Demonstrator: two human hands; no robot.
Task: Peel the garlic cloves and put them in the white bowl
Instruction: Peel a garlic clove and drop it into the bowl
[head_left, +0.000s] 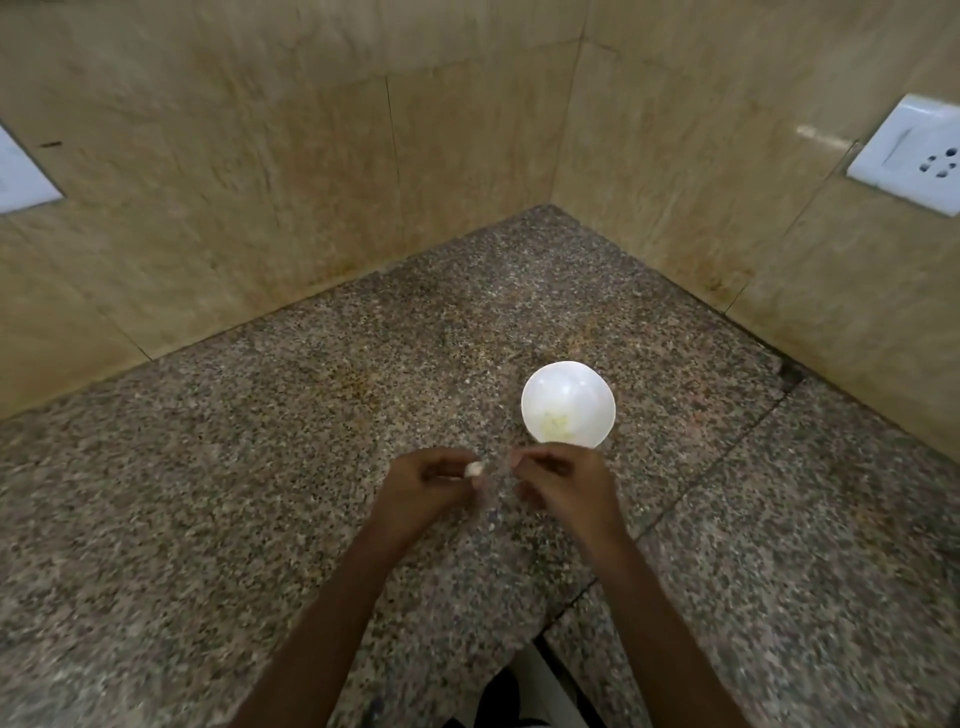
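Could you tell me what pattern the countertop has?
The countertop is speckled brown-grey stone; head view shows it best.

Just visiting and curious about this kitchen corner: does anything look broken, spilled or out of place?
One thing: the granite counter has a dark chipped gap where its seam meets the right-hand wall. Otherwise nothing stands out: the white bowl sits upright, and the left hand pinches a garlic clove.
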